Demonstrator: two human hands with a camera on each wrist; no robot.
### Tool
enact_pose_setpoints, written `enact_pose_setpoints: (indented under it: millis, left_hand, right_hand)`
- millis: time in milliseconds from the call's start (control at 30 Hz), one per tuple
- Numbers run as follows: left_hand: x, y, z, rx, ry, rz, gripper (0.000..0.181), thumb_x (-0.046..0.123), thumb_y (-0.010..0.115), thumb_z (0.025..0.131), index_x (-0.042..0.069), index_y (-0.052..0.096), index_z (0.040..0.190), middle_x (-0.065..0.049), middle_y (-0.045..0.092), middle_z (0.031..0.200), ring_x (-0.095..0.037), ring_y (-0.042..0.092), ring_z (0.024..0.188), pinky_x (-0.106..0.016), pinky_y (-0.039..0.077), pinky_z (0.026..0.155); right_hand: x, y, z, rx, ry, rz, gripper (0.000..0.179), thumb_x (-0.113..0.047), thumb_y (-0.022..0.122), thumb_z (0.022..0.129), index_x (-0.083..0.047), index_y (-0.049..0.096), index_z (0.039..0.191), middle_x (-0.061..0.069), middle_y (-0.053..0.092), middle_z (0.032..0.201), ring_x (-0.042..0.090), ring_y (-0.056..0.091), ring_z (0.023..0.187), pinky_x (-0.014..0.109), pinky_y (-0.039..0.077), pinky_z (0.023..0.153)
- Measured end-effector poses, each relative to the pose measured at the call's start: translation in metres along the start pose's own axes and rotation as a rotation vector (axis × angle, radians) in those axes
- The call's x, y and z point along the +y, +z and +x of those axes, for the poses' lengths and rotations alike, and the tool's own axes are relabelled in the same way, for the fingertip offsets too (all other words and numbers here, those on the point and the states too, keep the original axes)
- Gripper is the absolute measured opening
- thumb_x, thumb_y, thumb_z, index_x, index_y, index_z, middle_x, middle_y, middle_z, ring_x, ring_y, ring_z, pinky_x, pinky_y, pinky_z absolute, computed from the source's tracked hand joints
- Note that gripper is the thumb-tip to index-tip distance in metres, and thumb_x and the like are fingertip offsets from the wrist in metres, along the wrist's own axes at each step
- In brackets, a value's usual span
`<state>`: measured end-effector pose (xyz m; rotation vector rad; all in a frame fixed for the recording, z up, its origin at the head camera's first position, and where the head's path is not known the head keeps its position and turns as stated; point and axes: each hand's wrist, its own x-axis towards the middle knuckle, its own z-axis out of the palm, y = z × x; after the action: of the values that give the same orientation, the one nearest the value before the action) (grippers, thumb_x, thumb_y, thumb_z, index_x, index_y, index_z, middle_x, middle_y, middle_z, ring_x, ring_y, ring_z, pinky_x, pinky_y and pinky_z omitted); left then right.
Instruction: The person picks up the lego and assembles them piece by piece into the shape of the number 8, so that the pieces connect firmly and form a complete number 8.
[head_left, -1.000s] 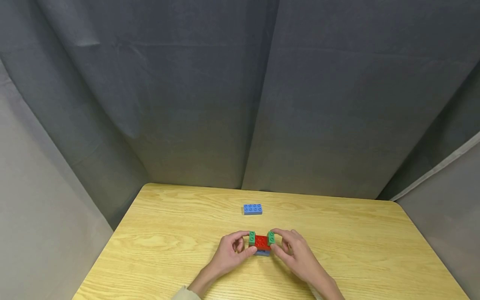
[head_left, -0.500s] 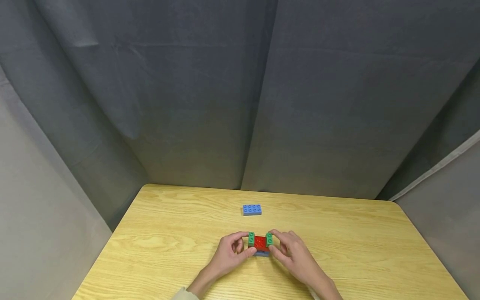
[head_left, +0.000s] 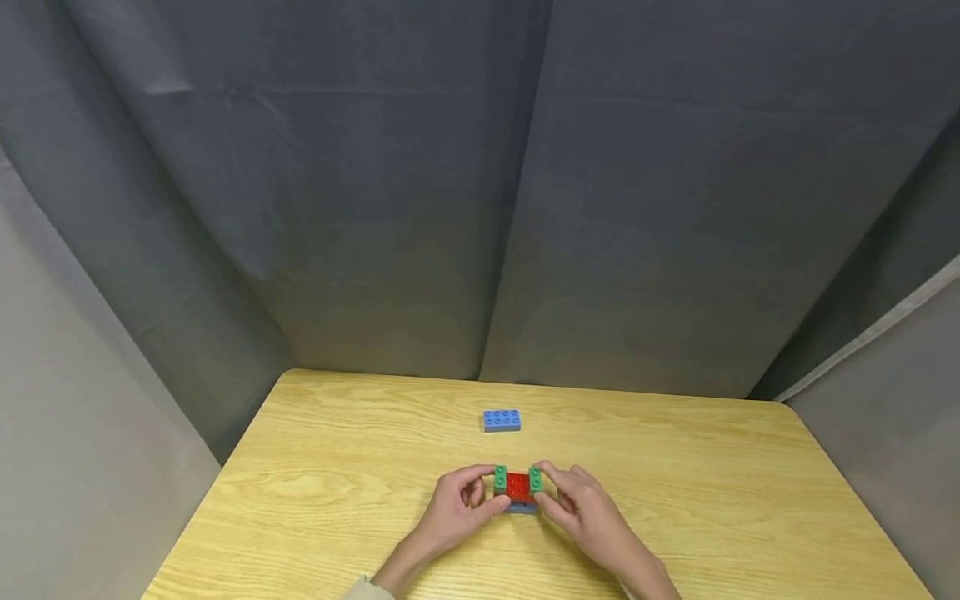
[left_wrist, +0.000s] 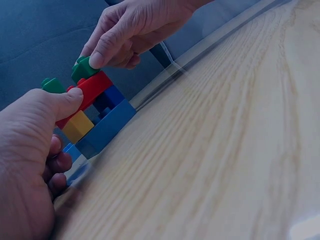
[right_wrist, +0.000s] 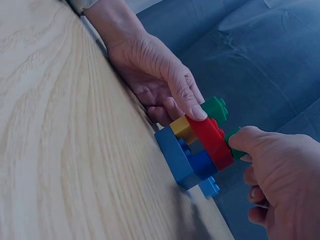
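A toy-brick stack stands near the front middle of the table, low in the head view. Its base is a long blue brick (right_wrist: 172, 157), carrying a yellow brick (left_wrist: 77, 127) and a dark blue brick (right_wrist: 202, 166). Across these two lies a red brick (head_left: 517, 486). On its left end sits a green brick (head_left: 500, 477); at its right end is a second green brick (head_left: 535, 479). My left hand (head_left: 457, 504) grips the stack's left end, thumb against the red brick. My right hand (head_left: 588, 512) pinches the second green brick between thumb and index finger.
A loose blue brick (head_left: 502, 421) lies studs up behind the stack. The wooden table (head_left: 337, 458) reaches back to a grey curtain (head_left: 390, 208). Pale panels (head_left: 82, 375) flank the table on both sides.
The right hand and its green brick have moved slightly left, a little closer to the other green brick. The left hand keeps its hold. The head view has shifted slightly.
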<state>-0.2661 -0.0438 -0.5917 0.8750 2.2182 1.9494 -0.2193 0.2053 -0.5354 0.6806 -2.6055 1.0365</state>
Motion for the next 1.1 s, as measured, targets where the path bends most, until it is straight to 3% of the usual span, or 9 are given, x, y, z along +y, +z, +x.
enact_pose_setpoints:
  millis: [500,800,1100]
  left_hand:
    - [0.0008,0.0012,-0.0009,0.000,0.021,0.005,0.034,0.014,0.076,0.097,0.007,0.071,0.130,-0.023,0.043,0.067,-0.003,0.037,0.056,-0.015,0.038,0.056]
    - [0.0004,0.0011,0.0006,0.006,0.019,0.015,0.036,0.016,0.077,0.097,0.006,0.071,0.131,-0.021,0.043,0.067,-0.001,0.037,0.056,-0.014,0.038,0.056]
    - [-0.0007,0.0005,-0.0007,0.004,-0.008,0.027,0.036,0.017,0.077,0.097,0.008,0.070,0.131,-0.023,0.044,0.068,-0.001,0.037,0.056,-0.014,0.038,0.056]
  right_hand:
    - [0.0071,0.0038,-0.0038,0.005,-0.012,0.027,0.045,-0.017,0.073,0.099,0.002,0.065,0.139,-0.020,0.032,0.069,-0.005,0.027,0.060,0.018,0.033,0.049]
    - [0.0104,0.0077,-0.0014,0.020,-0.002,0.117,0.038,-0.015,0.074,0.099,-0.002,0.068,0.134,-0.018,0.040,0.070,-0.004,0.034,0.061,0.020,0.039,0.051]
    - [0.0099,0.0086,-0.0015,0.013,0.013,0.118,0.040,-0.018,0.073,0.099,-0.004,0.066,0.136,-0.017,0.046,0.074,-0.002,0.040,0.064,0.021,0.041,0.055]
